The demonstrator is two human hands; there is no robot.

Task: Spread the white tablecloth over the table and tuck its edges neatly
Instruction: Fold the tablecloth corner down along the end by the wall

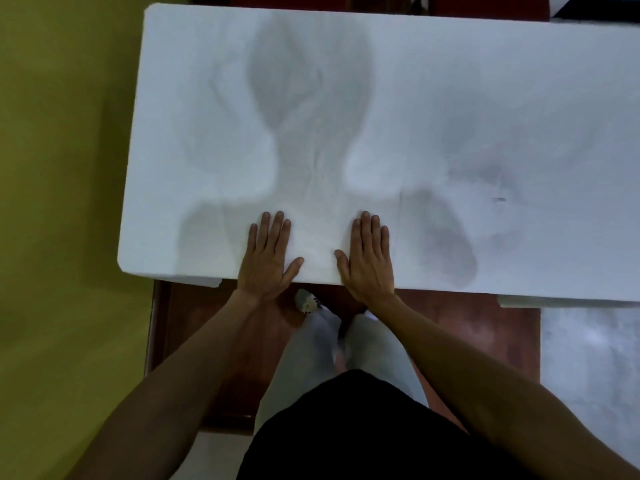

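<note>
Head view, looking down.

The white fabric tablecloth [450, 98] lay spread across the table top and covered all of it that was in view; the table itself was hidden beneath. The cloth ran from a rounded near-left corner out past the right edge of the view.

Both hands were on the cloth at its near edge, roughly at the middle of the visible span. The left hand [268, 252] lay palm-down, fingers straight and close together, thumb splayed toward the right hand. The right hand [369, 254] mirrored it, thumb pointing back toward the left. Neither hand grasped anything; both were flat and pressed on the fabric. The heels of both palms sat at the cloth's near edge, wrists off the table. A strip of cloth lay bare between the two thumbs.

Cloth surface: mostly flat. Faint creases ran from the gap between the hands toward the far side. Soft grey shadows fell across the middle and the right part. A small dark mark [498, 199] showed to the right of the right hand. Below the near edge, a short white flap [204, 281] showed near the left corner and another [519, 301] at the right; whether these were tucked could not be told.

Under the near edge: a reddish-brown floor panel [467, 341].
</note>
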